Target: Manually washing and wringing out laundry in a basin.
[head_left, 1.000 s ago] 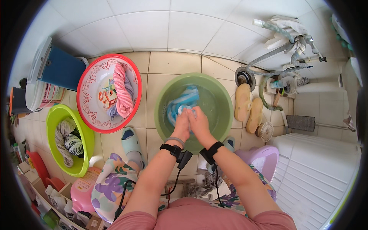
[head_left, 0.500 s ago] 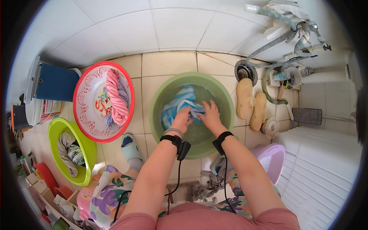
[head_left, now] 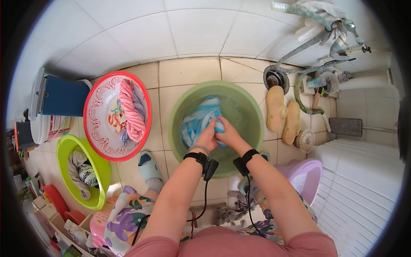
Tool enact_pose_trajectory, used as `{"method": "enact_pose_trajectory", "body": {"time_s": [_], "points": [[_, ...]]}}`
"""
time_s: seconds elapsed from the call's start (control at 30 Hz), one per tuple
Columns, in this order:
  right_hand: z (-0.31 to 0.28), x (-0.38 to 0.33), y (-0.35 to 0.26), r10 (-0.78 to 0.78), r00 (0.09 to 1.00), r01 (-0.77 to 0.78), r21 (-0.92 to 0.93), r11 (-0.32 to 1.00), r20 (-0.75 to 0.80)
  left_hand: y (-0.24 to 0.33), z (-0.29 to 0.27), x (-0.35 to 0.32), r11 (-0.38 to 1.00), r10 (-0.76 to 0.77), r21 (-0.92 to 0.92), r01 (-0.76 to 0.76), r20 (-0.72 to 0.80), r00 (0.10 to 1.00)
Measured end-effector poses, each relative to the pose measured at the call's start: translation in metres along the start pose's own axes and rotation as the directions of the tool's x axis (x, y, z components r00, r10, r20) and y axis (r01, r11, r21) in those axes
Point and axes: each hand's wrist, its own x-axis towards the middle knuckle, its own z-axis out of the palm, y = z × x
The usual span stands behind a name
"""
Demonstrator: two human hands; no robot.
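Observation:
A green basin (head_left: pixel 248 107) holding water sits on the tiled floor in front of me. In it lies a wet blue-and-white striped cloth (head_left: pixel 195 122). My left hand (head_left: pixel 207 136) and my right hand (head_left: pixel 228 132) are pressed close together at the near side of the basin, both closed around a bunched part of that cloth. Each wrist wears a black band with a cable running back toward my body.
A red-rimmed white basin (head_left: pixel 100 107) to the left holds a twisted pink cloth (head_left: pixel 132 112). A lime basin (head_left: pixel 70 147) with wrung cloths, a blue-lidded bucket (head_left: pixel 64 96), tan slippers (head_left: pixel 283 110), a floor drain (head_left: pixel 274 79), hoses and a purple stool (head_left: pixel 306 175) surround me.
My hands have slid back toward the basin's near side, gathering the striped cloth between them. The view has shifted closer to the basin.

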Motion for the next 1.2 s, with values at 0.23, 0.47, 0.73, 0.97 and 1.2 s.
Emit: {"method": "enact_pose_trajectory", "body": {"time_s": [0.23,0.47,0.73,0.97,1.2], "points": [[-0.023,-0.046,-0.062,-0.347,0.936,0.351,-0.083,0.933,0.062,0.02,-0.003,-0.004,0.983,-0.05,-0.174,0.054,0.026,0.998],[-0.017,-0.044,-0.09,-0.077,0.995,0.072,-0.082,0.994,-0.058,-0.008,-0.002,-0.014,0.96,0.19,-0.212,-0.185,0.007,0.982],[0.0,-0.03,-0.079,-0.053,0.942,-0.067,-0.341,0.938,-0.332,-0.012,0.022,-0.033,0.938,0.246,-0.222,-0.266,-0.115,0.963],[-0.008,-0.012,-0.048,-0.162,0.955,0.015,-0.505,0.863,-0.248,-0.017,0.003,-0.019,0.955,0.294,0.012,-0.295,-0.13,0.947],[-0.028,0.001,-0.02,0.119,0.987,-0.158,-0.8,0.579,-0.108,0.011,-0.017,-0.019,1.0,0.025,0.005,-0.024,-0.174,0.984]]}}
